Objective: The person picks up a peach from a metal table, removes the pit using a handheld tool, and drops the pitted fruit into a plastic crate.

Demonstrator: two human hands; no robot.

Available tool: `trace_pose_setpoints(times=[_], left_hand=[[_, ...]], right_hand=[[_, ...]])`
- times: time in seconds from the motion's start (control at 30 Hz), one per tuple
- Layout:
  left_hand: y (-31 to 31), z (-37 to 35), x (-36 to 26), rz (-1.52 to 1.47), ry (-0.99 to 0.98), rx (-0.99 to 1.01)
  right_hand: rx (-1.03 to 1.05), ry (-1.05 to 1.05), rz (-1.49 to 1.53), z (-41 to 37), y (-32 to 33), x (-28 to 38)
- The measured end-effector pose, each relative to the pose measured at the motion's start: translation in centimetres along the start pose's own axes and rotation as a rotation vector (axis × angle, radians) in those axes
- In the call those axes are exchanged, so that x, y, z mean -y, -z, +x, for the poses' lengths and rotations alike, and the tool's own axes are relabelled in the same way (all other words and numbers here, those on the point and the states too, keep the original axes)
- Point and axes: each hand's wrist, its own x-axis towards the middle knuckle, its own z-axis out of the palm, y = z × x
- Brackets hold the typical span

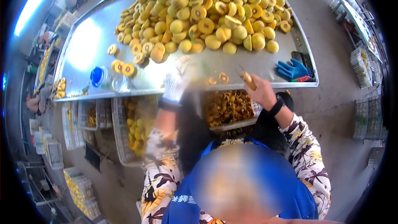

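A large heap of yellow halved fruit (207,16) covers the back of a metal table (145,79). My left hand (176,84), in a white glove, is over the front edge, its fingers smeared by motion; whether it holds anything cannot be made out. My bare right hand (262,92) is closed around the wooden handle of a small tool (248,79), its thin tip pointing up over the table. Small fruit pieces (224,77) lie between my hands. Several fruit halves (128,69) lie left of my left hand.
A blue-capped clear bottle (97,76) lies at the table's left. A blue glove (293,69) and a red object (301,79) are at the right corner. Below the edge stand a crate of fruit (117,130) and a crate of scraps (228,108). People sit at far left (42,95).
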Motion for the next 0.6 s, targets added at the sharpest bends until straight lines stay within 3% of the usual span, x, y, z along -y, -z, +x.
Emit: trace_pose_setpoints(times=[0.03,0.17,0.3,0.4,0.5,0.6], left_hand=[[1.0,2.3,-0.3,0.192,-0.243,-0.011],[2.6,9.9,-2.3,0.372,-0.405,-0.082],[2.6,18.7,-3.7,0.587,-0.571,-0.083],[2.0,23.4,-4.5,0.715,-0.615,-0.037],[0.5,28.3,-4.4,0.648,-0.591,0.023],[-0.9,31.4,-5.4,0.589,-0.401,0.175]], right_hand=[[-0.078,0.101,-0.048,2.0,1.1,-0.1],[-0.19,0.077,-0.136,10.9,5.1,1.1],[-0.23,0.188,-0.218,21.3,8.6,2.3],[-0.236,0.243,-0.278,26.7,10.4,4.4],[-0.165,0.268,-0.388,33.9,11.0,4.0],[-0.116,0.287,-0.391,38.0,9.9,4.6]])
